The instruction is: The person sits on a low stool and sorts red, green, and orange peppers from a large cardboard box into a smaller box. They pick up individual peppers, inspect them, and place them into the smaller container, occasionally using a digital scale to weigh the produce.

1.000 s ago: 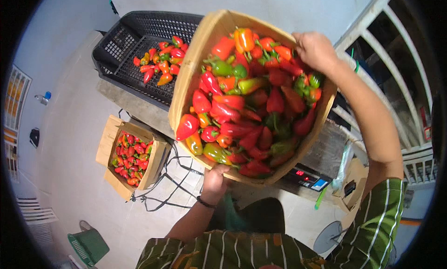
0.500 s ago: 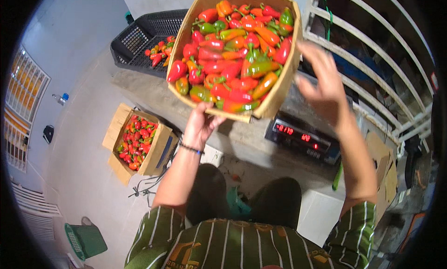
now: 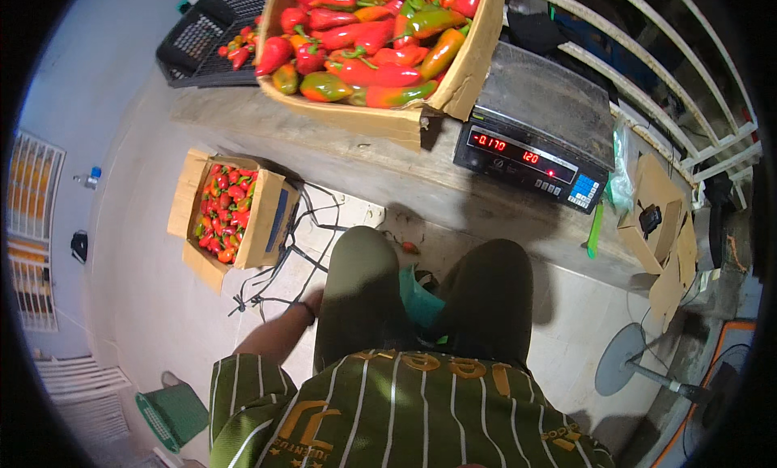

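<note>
Box (image 3: 356,118) heaped with peppers (image 3: 380,51) and resting on the ledge (image 3: 222,116) beside the scale (image 3: 558,95), a few more left in the crate (image 3: 190,43); my left hand (image 3: 314,300) hangs by my knee (image 3: 360,261), half hidden, can't tell if it's gripping, right hand out of sight

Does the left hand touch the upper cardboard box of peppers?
Apart. In the head view, the partly hidden left hand is beside the left thigh; pale floor and the concrete ledge show between it and the upper cardboard box.
</note>
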Motion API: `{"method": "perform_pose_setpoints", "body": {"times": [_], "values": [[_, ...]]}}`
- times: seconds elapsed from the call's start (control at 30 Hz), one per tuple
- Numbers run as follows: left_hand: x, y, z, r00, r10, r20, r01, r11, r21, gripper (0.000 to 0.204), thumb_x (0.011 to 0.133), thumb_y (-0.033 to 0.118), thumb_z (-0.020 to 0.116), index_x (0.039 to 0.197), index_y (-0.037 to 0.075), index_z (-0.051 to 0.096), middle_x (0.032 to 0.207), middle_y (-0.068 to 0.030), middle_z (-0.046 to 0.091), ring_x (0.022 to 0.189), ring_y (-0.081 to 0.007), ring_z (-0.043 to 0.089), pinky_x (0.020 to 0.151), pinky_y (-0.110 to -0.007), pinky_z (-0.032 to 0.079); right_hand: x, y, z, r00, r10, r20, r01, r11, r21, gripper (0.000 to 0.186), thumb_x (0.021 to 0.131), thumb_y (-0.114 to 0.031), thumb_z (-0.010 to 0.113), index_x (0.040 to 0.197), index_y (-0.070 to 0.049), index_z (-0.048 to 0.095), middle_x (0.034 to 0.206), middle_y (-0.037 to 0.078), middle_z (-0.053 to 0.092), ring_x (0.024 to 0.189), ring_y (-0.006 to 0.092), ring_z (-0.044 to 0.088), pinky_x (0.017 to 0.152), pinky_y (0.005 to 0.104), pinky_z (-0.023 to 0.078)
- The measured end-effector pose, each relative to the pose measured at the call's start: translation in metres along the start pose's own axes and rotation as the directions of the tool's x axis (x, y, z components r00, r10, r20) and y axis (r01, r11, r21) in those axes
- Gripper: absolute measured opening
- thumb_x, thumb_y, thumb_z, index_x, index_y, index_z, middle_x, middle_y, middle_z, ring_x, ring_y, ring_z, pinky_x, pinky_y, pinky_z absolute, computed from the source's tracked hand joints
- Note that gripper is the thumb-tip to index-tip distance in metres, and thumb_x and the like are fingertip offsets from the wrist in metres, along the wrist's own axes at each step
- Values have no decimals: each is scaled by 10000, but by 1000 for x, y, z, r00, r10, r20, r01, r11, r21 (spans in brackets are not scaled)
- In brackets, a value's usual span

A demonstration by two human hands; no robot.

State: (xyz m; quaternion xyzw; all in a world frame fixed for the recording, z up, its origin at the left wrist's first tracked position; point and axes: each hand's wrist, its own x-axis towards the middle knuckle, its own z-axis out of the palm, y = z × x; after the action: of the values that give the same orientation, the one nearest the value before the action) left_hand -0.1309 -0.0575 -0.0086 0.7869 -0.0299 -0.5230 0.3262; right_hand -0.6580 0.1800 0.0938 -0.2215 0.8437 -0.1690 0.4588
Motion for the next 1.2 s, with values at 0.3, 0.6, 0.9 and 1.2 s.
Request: {"method": "perform_pose_setpoints", "body": {"times": [0.3, 0.6, 0.9, 1.2], "values": [[-25, -63, -15, 984, -145, 101, 89, 900, 427, 299, 819, 302, 527, 983, 56, 565, 964, -108, 587, 904, -271, 545, 752, -385, 449, -1, -39, -17, 958, 283, 48, -279, 958, -72, 482, 829, -309, 518, 1164, 36, 488, 1130, 217, 547, 1071, 345, 516, 895, 389, 400], [-120, 82, -58, 956, -240, 166, 43, 679, 733, 307, 813, 308, 526, 979, 54, 577, 967, -125, 593, 905, -283, 553, 754, -386, 450, -27, -118, -99, 918, 395, 35, -391, 916, -88, 493, 816, -327, 530, 1153, 32, 501, 1119, 217, 554, 1057, 340, 525, 883, 384, 407], [-71, 107, 3, 910, -77, 408, -360, 343, 868, 316, 807, 313, 524, 975, 52, 589, 971, -142, 598, 907, -294, 561, 757, -387, 451, -22, -81, -85, 961, 274, 37, -273, 961, -42, 505, 802, -345, 541, 1143, 28, 514, 1108, 216, 561, 1043, 336, 534, 872, 379, 413], [23, 52, 81, 673, 199, 712, -723, -21, 690, 326, 802, 319, 523, 970, 51, 601, 975, -159, 604, 908, -306, 569, 759, -388, 452, 55, -33, 58, 993, -120, 13, 120, 990, -78, 518, 789, -363, 553, 1132, 24, 527, 1097, 216, 567, 1029, 331, 543, 861, 374, 420]]}}
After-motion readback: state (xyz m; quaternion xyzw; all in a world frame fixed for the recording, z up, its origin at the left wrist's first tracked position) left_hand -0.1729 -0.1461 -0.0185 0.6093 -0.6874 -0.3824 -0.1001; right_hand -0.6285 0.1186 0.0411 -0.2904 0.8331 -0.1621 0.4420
